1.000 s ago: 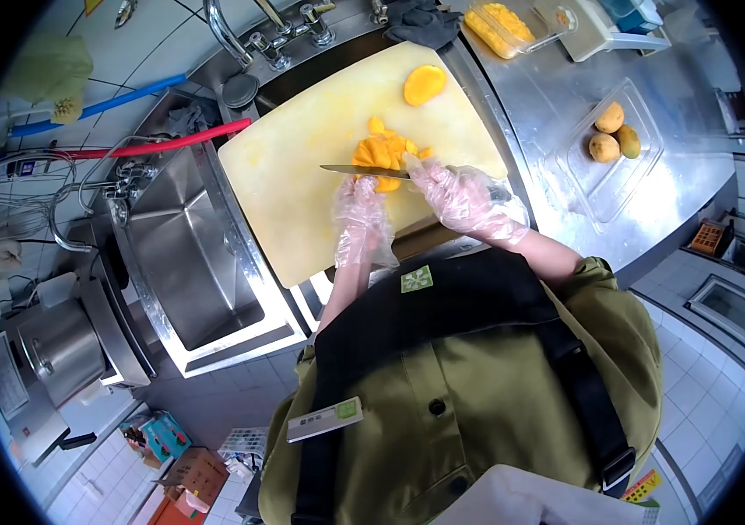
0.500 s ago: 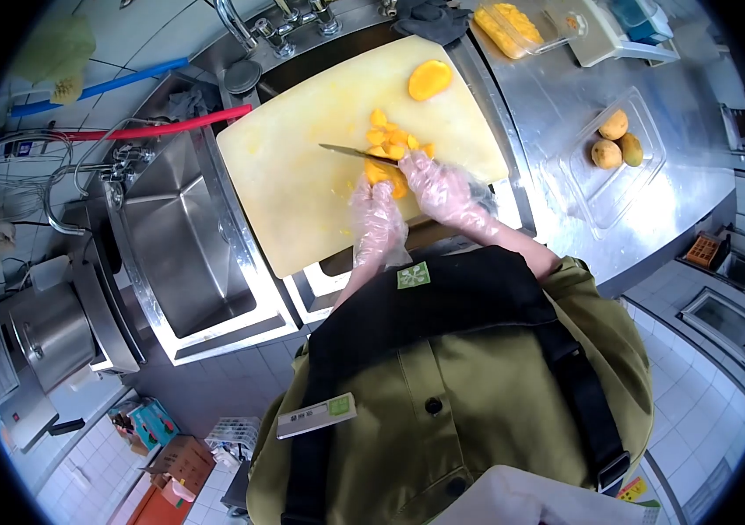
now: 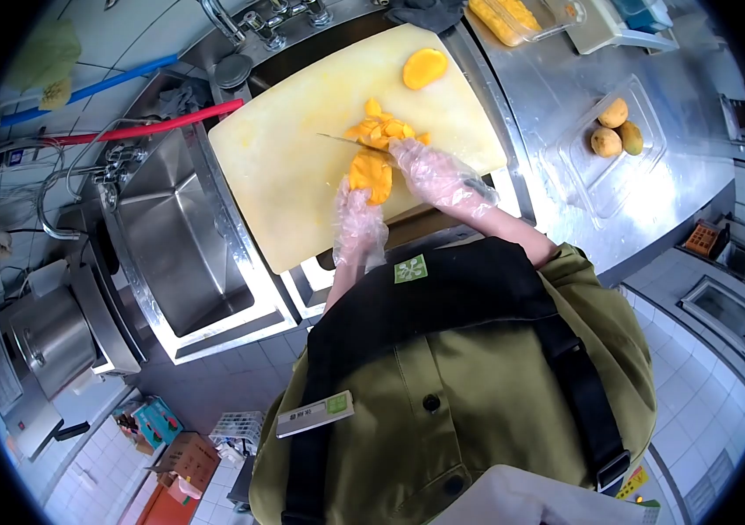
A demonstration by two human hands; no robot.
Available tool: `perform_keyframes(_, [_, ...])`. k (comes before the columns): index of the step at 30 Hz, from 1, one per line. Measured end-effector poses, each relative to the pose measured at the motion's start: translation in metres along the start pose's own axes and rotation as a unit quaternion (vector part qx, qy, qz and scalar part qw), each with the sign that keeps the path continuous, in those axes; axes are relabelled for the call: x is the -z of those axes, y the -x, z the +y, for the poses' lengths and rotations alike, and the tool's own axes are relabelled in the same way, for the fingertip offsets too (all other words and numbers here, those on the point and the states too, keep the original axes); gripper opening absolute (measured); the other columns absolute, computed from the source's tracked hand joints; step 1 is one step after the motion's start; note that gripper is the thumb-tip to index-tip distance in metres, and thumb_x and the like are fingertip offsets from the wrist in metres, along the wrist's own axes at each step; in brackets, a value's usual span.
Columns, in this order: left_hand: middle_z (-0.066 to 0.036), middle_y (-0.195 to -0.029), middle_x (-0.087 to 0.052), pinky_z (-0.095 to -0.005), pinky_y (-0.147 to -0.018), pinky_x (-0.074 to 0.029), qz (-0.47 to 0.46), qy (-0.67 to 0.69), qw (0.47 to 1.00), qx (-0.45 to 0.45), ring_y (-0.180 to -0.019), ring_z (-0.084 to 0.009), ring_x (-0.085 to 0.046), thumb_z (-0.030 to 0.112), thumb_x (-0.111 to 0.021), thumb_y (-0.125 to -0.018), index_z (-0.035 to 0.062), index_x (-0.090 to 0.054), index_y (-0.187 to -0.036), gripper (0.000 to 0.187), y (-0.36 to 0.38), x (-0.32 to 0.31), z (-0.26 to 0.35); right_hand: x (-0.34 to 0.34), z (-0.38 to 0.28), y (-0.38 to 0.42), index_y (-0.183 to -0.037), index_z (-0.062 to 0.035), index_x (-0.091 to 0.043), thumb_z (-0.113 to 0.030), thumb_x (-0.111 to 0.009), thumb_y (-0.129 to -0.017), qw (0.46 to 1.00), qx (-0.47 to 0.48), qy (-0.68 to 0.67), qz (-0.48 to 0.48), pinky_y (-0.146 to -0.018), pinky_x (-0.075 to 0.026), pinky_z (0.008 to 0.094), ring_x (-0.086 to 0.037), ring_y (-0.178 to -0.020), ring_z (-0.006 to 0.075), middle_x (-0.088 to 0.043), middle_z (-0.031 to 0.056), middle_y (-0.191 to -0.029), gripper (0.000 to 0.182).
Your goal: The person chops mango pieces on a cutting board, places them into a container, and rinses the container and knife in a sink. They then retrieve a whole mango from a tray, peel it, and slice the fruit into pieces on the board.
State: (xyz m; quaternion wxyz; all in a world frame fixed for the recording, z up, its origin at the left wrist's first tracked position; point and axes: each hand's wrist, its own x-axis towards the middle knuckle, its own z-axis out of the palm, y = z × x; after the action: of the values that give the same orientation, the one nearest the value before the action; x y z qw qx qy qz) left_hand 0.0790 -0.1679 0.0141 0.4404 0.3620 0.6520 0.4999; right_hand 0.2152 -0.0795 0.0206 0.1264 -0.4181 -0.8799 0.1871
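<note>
In a clear plastic glove, my left hand (image 3: 359,223) grips a piece of mango (image 3: 371,178) at the near side of the cutting board (image 3: 285,184). My right hand (image 3: 432,171), also gloved, is closed on a knife (image 3: 348,140) whose thin blade points left across the board. Cut mango pieces (image 3: 383,128) lie in a heap just beyond the blade. A larger mango half (image 3: 425,68) rests by itself near the board's far right corner. The knife's handle is hidden inside my right hand.
The board lies over a sink, with another metal sink (image 3: 184,254) to its left. On the right counter, a clear tray (image 3: 596,188) holds whole mangoes (image 3: 606,142). Behind it stands a container of cut mango (image 3: 504,22). Faucets (image 3: 263,31) line the back.
My left hand has drawn back toward me and left with the mango piece, apart from the heap. The knife has moved slightly away from me and its blade now looks thinner, turned edge-on.
</note>
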Motion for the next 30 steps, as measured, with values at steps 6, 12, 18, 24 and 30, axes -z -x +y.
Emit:
perform_keyframes(6, [-0.010, -0.107, -0.051, -0.0312, -0.084, -0.040, 0.034, 0.239, 0.968, 0.067, -0.098, -0.0201, -0.050, 0.007, -0.043, -0.079, 0.0023, -0.046, -0.107, 0.029, -0.007, -0.005, 0.009, 0.028, 0.004, 0.009, -0.111, 0.0009, -0.049, -0.012, -0.044, -0.081, 0.997, -0.060, -0.053, -0.022, -0.080, -0.044, 0.0396, -0.055, -0.092, 0.0336, -0.056, 0.0218, -0.098, 0.033])
perform_keyframes(12, [-0.014, -0.108, -0.047, -0.0328, -0.080, -0.041, 0.048, -0.108, 0.991, -0.061, -0.094, -0.0234, -0.050, 0.003, -0.053, -0.073, 0.0001, -0.044, -0.105, 0.034, -0.010, 0.000, -0.022, 0.041, -0.022, 0.032, -0.123, -0.0014, -0.040, -0.012, -0.043, -0.081, 0.996, 0.059, 0.066, -0.011, -0.070, -0.048, 0.0378, -0.059, -0.079, 0.0320, -0.054, 0.0172, -0.104, 0.043])
perform_keyframes(18, [-0.011, -0.102, -0.048, -0.0321, -0.076, -0.041, 0.051, -0.106, 0.990, -0.075, -0.089, -0.0192, -0.049, 0.004, -0.047, -0.077, 0.0028, -0.042, -0.109, 0.032, 0.005, -0.012, 0.042, 0.044, -0.034, 0.026, -0.124, -0.0031, -0.040, -0.012, -0.044, -0.080, 0.997, 0.011, 0.075, -0.034, -0.065, -0.050, 0.0365, -0.059, -0.077, 0.0285, -0.053, 0.0153, -0.104, 0.045])
perform_keyframes(24, [-0.009, -0.103, -0.049, -0.0311, -0.079, -0.040, 0.073, -0.108, 0.980, -0.152, -0.091, -0.0179, -0.049, 0.007, -0.042, -0.081, 0.0022, -0.041, -0.112, 0.032, 0.006, -0.021, 0.026, 0.027, -0.036, 0.012, -0.122, -0.0050, -0.041, -0.018, -0.039, -0.086, 0.992, -0.114, -0.044, -0.034, -0.069, -0.048, 0.0403, -0.059, -0.080, 0.0318, -0.052, 0.0165, -0.111, 0.039])
perform_keyframes(30, [-0.010, -0.113, -0.049, -0.0341, -0.090, -0.039, 0.038, 0.217, 0.975, 0.010, -0.103, -0.0237, -0.049, 0.007, -0.050, -0.076, 0.0025, -0.042, -0.115, 0.040, -0.008, -0.009, 0.007, 0.006, -0.008, 0.012, -0.108, 0.0001, -0.052, -0.013, -0.047, -0.079, 0.998, -0.002, 0.046, 0.033, -0.075, -0.048, 0.0346, -0.058, -0.092, 0.0272, -0.057, 0.0183, -0.102, 0.032])
